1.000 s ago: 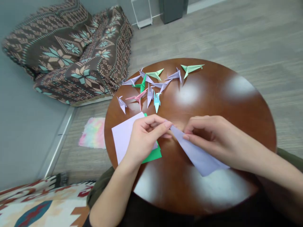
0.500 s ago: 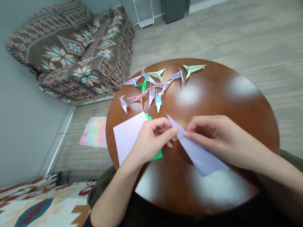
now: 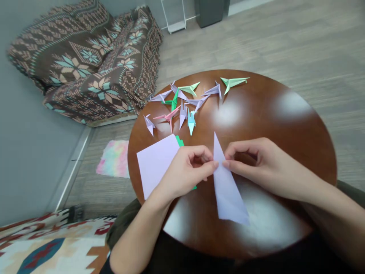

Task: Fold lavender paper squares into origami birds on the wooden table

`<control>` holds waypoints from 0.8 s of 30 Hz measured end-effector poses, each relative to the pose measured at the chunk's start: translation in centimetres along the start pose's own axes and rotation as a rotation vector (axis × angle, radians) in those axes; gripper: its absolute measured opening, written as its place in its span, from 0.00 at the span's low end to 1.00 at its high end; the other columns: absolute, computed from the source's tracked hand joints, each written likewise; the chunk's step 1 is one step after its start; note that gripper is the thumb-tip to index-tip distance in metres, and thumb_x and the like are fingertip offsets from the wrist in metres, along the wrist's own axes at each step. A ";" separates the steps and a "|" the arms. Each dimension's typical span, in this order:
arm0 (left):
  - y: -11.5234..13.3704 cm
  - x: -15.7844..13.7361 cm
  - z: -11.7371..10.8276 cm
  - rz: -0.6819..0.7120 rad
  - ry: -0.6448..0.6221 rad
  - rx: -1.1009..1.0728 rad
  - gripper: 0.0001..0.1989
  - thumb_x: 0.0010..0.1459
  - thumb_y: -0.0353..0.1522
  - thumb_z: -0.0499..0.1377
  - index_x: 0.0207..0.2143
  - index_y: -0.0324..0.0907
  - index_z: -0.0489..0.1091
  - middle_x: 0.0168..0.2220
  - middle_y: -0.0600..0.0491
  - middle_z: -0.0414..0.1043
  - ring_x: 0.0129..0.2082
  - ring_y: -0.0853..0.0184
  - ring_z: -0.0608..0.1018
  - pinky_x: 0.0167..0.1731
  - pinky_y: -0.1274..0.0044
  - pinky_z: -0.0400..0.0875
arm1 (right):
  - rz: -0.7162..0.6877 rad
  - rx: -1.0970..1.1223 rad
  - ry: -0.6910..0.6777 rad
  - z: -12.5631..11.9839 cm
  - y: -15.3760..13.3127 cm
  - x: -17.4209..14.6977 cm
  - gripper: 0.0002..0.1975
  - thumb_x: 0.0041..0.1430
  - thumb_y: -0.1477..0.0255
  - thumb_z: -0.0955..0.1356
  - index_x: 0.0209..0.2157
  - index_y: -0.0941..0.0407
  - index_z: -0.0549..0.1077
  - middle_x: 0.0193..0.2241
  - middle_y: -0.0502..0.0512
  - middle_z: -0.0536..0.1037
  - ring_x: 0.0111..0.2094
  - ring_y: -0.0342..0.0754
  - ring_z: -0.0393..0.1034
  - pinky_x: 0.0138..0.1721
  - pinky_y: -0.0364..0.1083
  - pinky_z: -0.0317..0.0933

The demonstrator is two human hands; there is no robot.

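Observation:
A folded sheet of lavender origami paper (image 3: 229,194), a long narrow wedge with its point away from me, is held up between both hands over the table. My left hand (image 3: 189,169) pinches its left edge between thumb and fingers. On the opposite edge, my right hand (image 3: 259,163) pinches it the same way, at about the same height. Beside my left hand lies a stack of square paper (image 3: 155,161), lavender on top with green sheets (image 3: 179,140) showing beneath; my forearm and hand cover part of it.
Several folded paper cranes stand at the far left of the round brown table (image 3: 285,144), among them a pink crane (image 3: 169,117), a blue crane (image 3: 191,121) and a light green crane (image 3: 232,83). A sofa with a patterned cover (image 3: 99,72) stands beyond the table.
The folded paper has turned more upright, its point swinging right and its wide end left. My left thumb and fingers have moved slightly right and now grip its left edge.

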State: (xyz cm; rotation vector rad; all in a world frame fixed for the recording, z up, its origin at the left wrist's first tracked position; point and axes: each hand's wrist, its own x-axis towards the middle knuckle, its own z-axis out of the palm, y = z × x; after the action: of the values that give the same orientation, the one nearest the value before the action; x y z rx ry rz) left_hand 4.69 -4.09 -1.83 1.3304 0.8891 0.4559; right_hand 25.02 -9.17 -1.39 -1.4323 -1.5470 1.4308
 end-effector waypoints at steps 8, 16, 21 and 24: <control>0.4 -0.2 0.2 -0.051 -0.081 -0.035 0.08 0.50 0.25 0.66 0.25 0.38 0.68 0.18 0.61 0.66 0.18 0.77 0.67 0.19 0.85 0.61 | -0.004 0.073 0.031 0.1 -0.2 0.0 0.12 0.60 0.64 0.74 0.28 0.57 0.77 0.23 0.48 0.74 0.26 0.42 0.62 0.26 0.42 0.55; 0.5 -0.4 0.1 -0.143 -0.142 0.060 0.06 0.51 0.28 0.64 0.25 0.38 0.69 0.19 0.59 0.67 0.18 0.77 0.68 0.19 0.85 0.62 | 0.040 0.144 -0.008 0.1 -0.4 0.0 0.13 0.58 0.64 0.75 0.26 0.57 0.75 0.21 0.48 0.72 0.23 0.41 0.60 0.22 0.40 0.53; 0.4 -0.6 0.2 -0.153 -0.181 0.084 0.03 0.51 0.26 0.62 0.25 0.38 0.71 0.18 0.60 0.68 0.18 0.76 0.69 0.19 0.85 0.62 | 0.057 0.148 0.005 -0.3 -0.2 -0.1 0.12 0.59 0.63 0.74 0.29 0.57 0.76 0.23 0.50 0.75 0.23 0.42 0.63 0.23 0.41 0.56; 0.4 -0.5 0.1 -0.138 -0.167 0.037 0.03 0.50 0.26 0.62 0.25 0.38 0.71 0.20 0.60 0.67 0.18 0.77 0.69 0.20 0.85 0.64 | 0.044 0.134 -0.003 -0.4 -0.1 -0.1 0.12 0.60 0.63 0.74 0.29 0.57 0.77 0.23 0.50 0.75 0.24 0.43 0.63 0.23 0.41 0.57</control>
State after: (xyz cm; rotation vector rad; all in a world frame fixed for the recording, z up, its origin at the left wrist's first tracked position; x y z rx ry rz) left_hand 4.56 -4.47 -1.27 1.3103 0.8466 0.2184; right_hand 25.40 -9.14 -1.16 -1.3926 -1.4016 1.5328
